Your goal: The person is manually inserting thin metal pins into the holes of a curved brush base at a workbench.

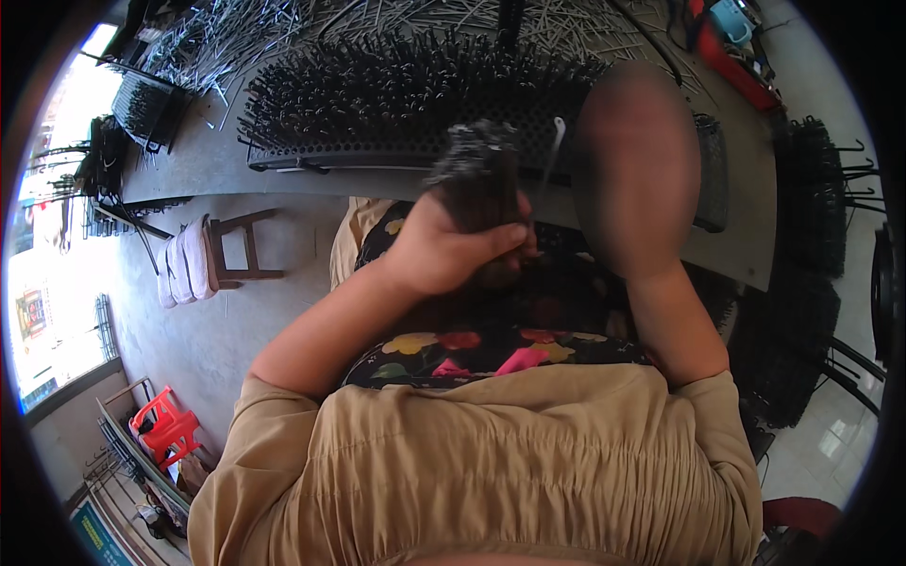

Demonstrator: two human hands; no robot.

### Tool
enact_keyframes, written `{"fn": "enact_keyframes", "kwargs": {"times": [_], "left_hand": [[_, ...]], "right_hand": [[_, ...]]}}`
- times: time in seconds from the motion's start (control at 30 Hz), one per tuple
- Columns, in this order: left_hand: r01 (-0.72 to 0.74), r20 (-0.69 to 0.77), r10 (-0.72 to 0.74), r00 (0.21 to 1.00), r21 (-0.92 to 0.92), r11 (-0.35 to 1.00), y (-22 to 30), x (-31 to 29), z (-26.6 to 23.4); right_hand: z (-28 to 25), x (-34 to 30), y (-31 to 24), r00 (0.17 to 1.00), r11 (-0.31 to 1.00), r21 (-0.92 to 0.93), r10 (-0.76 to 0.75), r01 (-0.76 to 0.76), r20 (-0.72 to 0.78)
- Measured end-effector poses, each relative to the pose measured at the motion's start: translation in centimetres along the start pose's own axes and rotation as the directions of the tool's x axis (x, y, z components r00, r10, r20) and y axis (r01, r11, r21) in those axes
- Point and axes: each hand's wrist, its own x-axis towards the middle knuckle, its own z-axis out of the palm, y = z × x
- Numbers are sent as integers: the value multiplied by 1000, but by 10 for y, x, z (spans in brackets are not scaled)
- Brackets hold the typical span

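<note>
My left hand (455,241) is closed round a bundle of thin dark metal rods (479,179), held upright over my lap. The bundle's shiny upper ends are smeared by motion. To its right, my right hand (637,160) is raised over the table edge, so blurred that its fingers and anything in them cannot be made out. Between the two hands stands a thin metal piece (557,137) with a flat, holed end. Beyond them, a long black perforated rack (377,153) is packed with many upright dark rods (377,94).
Loose silvery rods (226,42) lie heaped at the table's back. A smaller rack (151,108) stands at the far left, and a red case (731,66) at the far right. Black hooked racks (802,217) line the right side. A wooden stool (245,247) and a red chair (168,429) stand left.
</note>
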Motion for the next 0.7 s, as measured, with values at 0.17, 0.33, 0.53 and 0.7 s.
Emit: {"fn": "enact_keyframes", "kwargs": {"times": [0.17,0.33,0.53,0.7], "left_hand": [[291,-213,-377,901,-348,891,-16,11,-18],[184,-304,-215,928,-127,975,-13,6,-10],[299,-246,-284,927,25,954,-4,5,-6],[315,-280,-325,903,-82,946,-8,2,-15]], "right_hand": [[0,-5,9,980,990,54,136,-130,-142],[9,-10,-12,812,805,-114,582,-582,-38],[8,0,-8,755,758,-36,653,-652,63],[-1,28,26,996,879,-473,-84,63,-25]]}}
